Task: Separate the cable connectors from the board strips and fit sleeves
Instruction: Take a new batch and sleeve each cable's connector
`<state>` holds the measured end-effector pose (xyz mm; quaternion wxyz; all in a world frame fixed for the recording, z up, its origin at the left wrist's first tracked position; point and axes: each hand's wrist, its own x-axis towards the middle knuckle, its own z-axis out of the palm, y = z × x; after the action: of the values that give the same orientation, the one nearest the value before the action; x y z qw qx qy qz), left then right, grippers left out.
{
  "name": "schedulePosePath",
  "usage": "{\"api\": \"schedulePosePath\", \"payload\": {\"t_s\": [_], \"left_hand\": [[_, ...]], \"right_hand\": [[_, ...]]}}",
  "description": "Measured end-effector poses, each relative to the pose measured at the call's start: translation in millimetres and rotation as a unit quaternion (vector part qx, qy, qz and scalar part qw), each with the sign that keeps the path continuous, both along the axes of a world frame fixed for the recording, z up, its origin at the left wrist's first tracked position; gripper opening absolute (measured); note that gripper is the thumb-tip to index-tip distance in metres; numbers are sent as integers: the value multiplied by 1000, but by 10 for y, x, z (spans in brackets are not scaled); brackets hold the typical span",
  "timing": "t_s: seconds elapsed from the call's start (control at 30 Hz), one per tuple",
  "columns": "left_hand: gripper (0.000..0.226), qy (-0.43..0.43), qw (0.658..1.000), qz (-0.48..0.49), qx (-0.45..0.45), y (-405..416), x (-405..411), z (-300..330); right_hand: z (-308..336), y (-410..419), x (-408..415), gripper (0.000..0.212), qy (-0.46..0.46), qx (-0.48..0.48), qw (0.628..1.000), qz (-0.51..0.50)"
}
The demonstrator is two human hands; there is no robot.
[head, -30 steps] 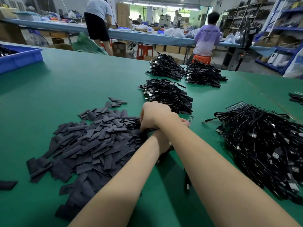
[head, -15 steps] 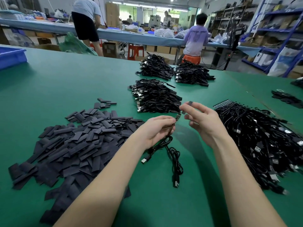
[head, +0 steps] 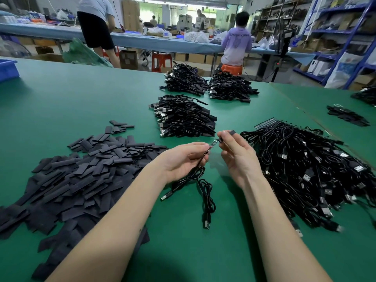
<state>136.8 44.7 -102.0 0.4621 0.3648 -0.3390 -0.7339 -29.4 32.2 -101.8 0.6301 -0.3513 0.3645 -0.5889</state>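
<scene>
Green tabletop [head: 81,102] fills the view, a workshop with shelving and a long blue bench beyond its far edge. Left hand [head: 183,159] pinches a black cable [head: 200,174] just behind its small circuit board [head: 211,145]; right hand [head: 236,153] pinches a black sleeve [head: 228,134] at the board's tip. The cable's loose end trails on the tabletop below the hands. Left of the hands, a sleeve pile [head: 81,176]; right, a cable heap [head: 309,169]; beyond, three cable bundles [head: 185,117]. Bare green lies toward the near edge.
</scene>
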Motion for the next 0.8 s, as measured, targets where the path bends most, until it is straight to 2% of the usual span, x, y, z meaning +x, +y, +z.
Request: {"api": "schedulePosePath", "payload": {"t_s": [0.1,0.3,0.47,0.6,0.8], "left_hand": [[6,2,1000,0,-5,-3,2,-7],[7,-11,1000,-8,-26,7,25,-6],[17,-22,998,-39,-37,27,109,30],[16,-45,996,-57,-50,27,144,44],[17,-53,995,-54,-70,18,170,47]], "right_hand": [[-4,16,18,34,0,-8,1000,-2],[-6,22,15,22,2,-26,1000,15],[7,32,-9,27,11,-44,997,56],[15,21,-48,14,39,-59,995,63],[16,37,-46,23,31,-74,991,108]]}}
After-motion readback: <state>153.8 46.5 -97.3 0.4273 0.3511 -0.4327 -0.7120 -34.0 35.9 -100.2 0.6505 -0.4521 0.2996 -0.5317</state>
